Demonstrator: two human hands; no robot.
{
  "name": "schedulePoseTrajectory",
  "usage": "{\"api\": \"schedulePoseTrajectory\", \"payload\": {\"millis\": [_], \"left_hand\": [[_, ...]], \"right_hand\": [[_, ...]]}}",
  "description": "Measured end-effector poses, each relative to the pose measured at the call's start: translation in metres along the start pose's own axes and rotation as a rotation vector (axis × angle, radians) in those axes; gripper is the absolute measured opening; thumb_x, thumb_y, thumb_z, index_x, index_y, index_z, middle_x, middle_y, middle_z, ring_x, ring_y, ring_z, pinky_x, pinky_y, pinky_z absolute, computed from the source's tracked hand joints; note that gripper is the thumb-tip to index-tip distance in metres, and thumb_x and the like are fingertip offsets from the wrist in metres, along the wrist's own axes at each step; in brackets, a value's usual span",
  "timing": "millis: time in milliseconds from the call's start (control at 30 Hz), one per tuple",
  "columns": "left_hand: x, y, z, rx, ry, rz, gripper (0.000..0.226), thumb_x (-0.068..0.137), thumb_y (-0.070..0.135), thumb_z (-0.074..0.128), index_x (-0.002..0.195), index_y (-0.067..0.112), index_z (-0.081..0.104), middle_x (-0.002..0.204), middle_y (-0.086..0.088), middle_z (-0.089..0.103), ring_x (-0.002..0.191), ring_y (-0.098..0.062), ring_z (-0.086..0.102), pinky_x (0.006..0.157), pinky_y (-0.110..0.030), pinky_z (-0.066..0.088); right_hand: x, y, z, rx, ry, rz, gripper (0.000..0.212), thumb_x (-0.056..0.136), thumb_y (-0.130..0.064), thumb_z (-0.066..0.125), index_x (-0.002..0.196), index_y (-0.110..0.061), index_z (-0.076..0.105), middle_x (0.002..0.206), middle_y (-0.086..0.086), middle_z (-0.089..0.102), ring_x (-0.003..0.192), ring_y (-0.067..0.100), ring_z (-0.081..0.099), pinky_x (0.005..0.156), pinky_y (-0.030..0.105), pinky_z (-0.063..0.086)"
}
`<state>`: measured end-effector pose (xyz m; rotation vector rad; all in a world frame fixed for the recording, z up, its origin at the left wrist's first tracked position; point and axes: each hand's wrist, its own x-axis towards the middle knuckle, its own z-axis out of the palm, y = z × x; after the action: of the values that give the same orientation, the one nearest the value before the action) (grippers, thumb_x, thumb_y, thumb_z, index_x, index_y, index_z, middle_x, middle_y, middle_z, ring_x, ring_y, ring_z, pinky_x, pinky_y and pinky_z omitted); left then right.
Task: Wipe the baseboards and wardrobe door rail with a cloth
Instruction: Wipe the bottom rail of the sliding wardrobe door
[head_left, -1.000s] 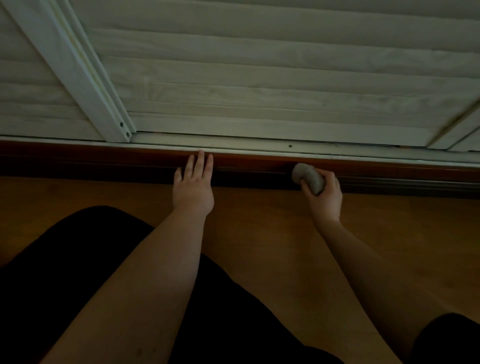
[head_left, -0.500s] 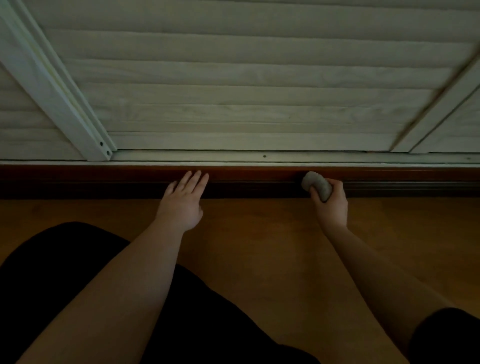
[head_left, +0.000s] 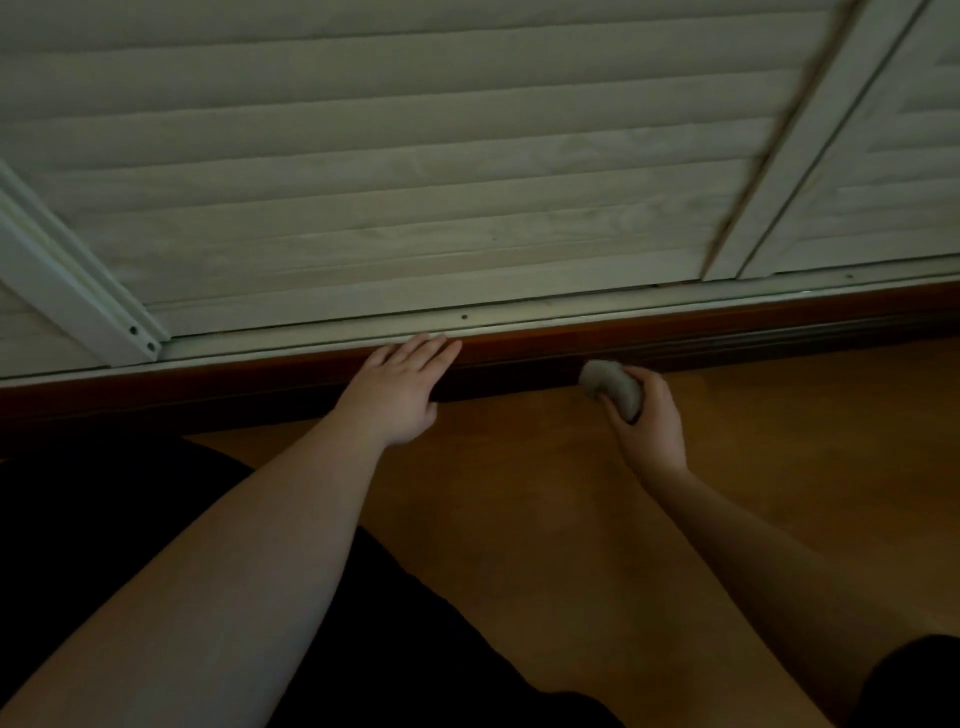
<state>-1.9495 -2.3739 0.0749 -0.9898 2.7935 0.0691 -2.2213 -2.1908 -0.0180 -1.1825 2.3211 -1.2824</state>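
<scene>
Your right hand grips the cloth against the baseboard, while your left hand rests flat, fingers straight, below the rail.

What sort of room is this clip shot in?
Probably a bedroom or dressing area at home: slatted wardrobe doors on a floor rail, a dark baseboard and a wooden floor.

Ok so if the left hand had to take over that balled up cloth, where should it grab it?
Probably the rounded upper-left end of the cloth. That end bulges free toward the baseboard, while the right hand wraps the lower end. The left hand, flat against the baseboard, could come across from the left and pinch that end.
</scene>
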Motion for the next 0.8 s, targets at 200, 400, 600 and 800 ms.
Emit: {"api": "schedulePoseTrajectory", "payload": {"millis": [200, 400, 600, 800], "left_hand": [[0.03, 0.057, 0.011, 0.005, -0.092, 0.199, 0.074, 0.104, 0.038, 0.041, 0.157, 0.033, -0.01, 0.166, 0.008, -0.011, 0.152, -0.011, -0.01, 0.122, -0.039, -0.003], [0.046, 0.053, 0.03, 0.057, -0.032, 0.367, 0.077, 0.103, 0.045, 0.038, 0.151, 0.039, -0.023, 0.163, 0.014, -0.017, 0.147, -0.004, -0.018, 0.117, -0.032, -0.012], [0.064, 0.08, 0.069, 0.089, -0.067, 0.616, 0.085, 0.1, 0.056, 0.036, 0.144, 0.041, -0.036, 0.16, 0.015, -0.022, 0.143, -0.002, -0.025, 0.117, -0.031, -0.015], [0.079, 0.129, 0.115, 0.126, -0.347, 0.771, 0.119, 0.077, 0.084, 0.046, 0.145, 0.035, -0.038, 0.152, 0.012, -0.043, 0.142, -0.01, -0.033, 0.119, -0.036, -0.016]], "right_hand": [[-0.095, 0.061, -0.051, -0.144, -0.078, 0.142, 0.064, 0.09, -0.04, 0.067, 0.145, -0.04, 0.033, 0.127, -0.019, 0.041, 0.113, 0.001, 0.046, 0.088, 0.016, 0.039], [-0.165, 0.088, -0.075, -0.257, -0.052, 0.281, 0.064, 0.091, -0.05, 0.055, 0.149, -0.032, 0.033, 0.145, -0.001, 0.043, 0.131, 0.019, 0.042, 0.106, 0.035, 0.035], [-0.157, 0.087, -0.065, -0.374, 0.021, 0.268, 0.063, 0.096, -0.052, 0.051, 0.149, -0.022, 0.037, 0.151, 0.003, 0.043, 0.14, 0.019, 0.036, 0.115, 0.034, 0.027], [-0.158, 0.096, -0.06, -0.439, 0.018, 0.258, 0.068, 0.093, -0.057, 0.047, 0.148, -0.019, 0.036, 0.151, 0.005, 0.042, 0.142, 0.021, 0.035, 0.118, 0.043, 0.029]]}}
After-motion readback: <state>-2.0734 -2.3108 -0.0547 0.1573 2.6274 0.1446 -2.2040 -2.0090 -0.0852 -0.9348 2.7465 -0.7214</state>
